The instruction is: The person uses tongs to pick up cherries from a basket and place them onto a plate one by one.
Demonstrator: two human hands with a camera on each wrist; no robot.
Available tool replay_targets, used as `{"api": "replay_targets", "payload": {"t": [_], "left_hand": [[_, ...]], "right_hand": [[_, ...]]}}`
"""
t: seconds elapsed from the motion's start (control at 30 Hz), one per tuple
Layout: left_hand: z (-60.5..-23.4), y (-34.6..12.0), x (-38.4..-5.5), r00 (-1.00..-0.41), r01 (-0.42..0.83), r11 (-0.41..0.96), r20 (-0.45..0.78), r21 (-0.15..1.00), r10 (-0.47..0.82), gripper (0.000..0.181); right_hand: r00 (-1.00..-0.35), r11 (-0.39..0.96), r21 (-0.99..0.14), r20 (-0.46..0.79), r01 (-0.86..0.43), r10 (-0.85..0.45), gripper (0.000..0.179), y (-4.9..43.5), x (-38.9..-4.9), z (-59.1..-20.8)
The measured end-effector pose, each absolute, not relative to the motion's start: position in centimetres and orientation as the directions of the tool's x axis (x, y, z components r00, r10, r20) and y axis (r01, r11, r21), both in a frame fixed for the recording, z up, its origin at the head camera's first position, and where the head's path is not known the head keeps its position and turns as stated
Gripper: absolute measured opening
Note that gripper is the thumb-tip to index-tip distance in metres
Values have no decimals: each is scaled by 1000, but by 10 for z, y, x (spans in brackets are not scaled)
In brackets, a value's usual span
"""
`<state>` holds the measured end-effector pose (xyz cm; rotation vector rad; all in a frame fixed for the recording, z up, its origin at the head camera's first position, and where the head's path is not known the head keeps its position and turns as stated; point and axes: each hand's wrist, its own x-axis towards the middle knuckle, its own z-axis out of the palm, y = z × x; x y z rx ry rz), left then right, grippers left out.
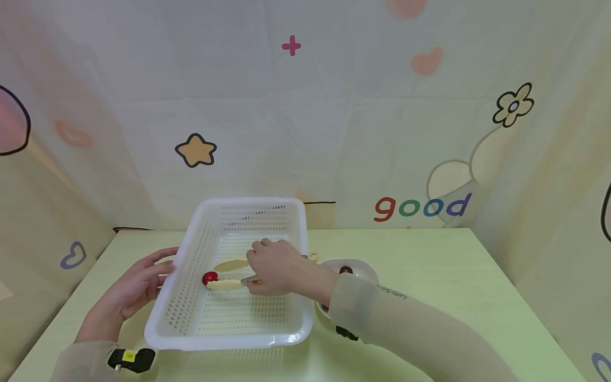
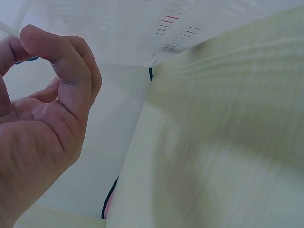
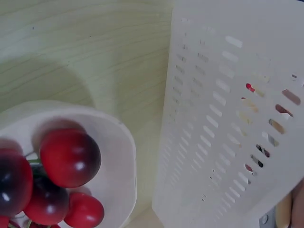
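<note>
A white perforated plastic basket (image 1: 224, 339) takes up the middle of the head view. My left hand (image 1: 143, 281) grips its left rim, and the left wrist view shows curved fingers (image 2: 71, 71) at the white edge. Over the basket's right side, my right hand (image 1: 274, 265) holds a pair of tongs (image 1: 226, 285) with cream-coloured tips and metal parts. The tong tips are spread inside the basket. One red cherry-like fruit (image 1: 210, 278) lies at the end of the nearer tip. My right hand covers the middle of the tongs.
Right of the basket, partly under my right forearm, stands a white bowl (image 1: 360, 267). The right wrist view shows several dark red fruits (image 3: 71, 156) with green stems in it. A patterned curtain (image 1: 334, 132) encloses the pale table (image 1: 429, 276).
</note>
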<state>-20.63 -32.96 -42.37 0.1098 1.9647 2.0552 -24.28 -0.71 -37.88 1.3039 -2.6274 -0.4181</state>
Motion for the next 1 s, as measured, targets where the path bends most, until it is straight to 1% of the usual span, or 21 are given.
{"api": "replay_targets", "payload": {"t": [0.1,0.37,0.57,0.73,1.0], "left_hand": [[-423,-330,-206,-955,-165,-10,-157,986,253,35],[-424,-329,-206,-955,-164,-7,-157,986,253,36],[-424,-330,-207,-955,-169,2,-164,986,246,41],[-424,-330,-207,-955,-165,1,-160,986,248,39],[-425,-331,-204,-960,-153,12,-151,988,235,34]], "right_hand": [[-600,571,326,15,-754,-800,43,-11,-243,-380],[-611,574,334,-5,-747,-792,42,-17,-243,-386],[-595,557,348,-4,-754,-803,40,-19,-243,-388],[-593,551,358,-10,-754,-805,39,-19,-243,-388],[-590,562,324,17,-761,-807,39,-12,-240,-381]]}}
